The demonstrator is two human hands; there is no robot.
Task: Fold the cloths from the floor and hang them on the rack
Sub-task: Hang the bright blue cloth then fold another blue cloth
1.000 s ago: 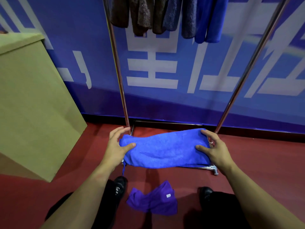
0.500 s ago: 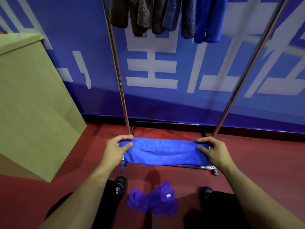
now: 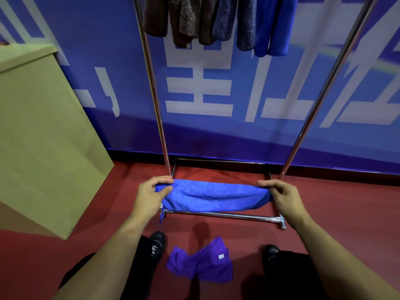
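The left hand (image 3: 149,197) and the right hand (image 3: 283,197) each pinch one end of the blue cloth (image 3: 213,197), folded into a long band and held in the air just in front of the rack (image 3: 220,215), above its low front bar. A purple cloth (image 3: 201,264) lies crumpled on the red floor (image 3: 346,204) (nearer to the person than the rack). Folded cloths (image 3: 218,22) hang at the rack's top.

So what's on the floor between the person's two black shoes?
A crumpled purple cloth lies on the red floor between the left shoe and the right shoe, apparently touching neither. The head view shows it.
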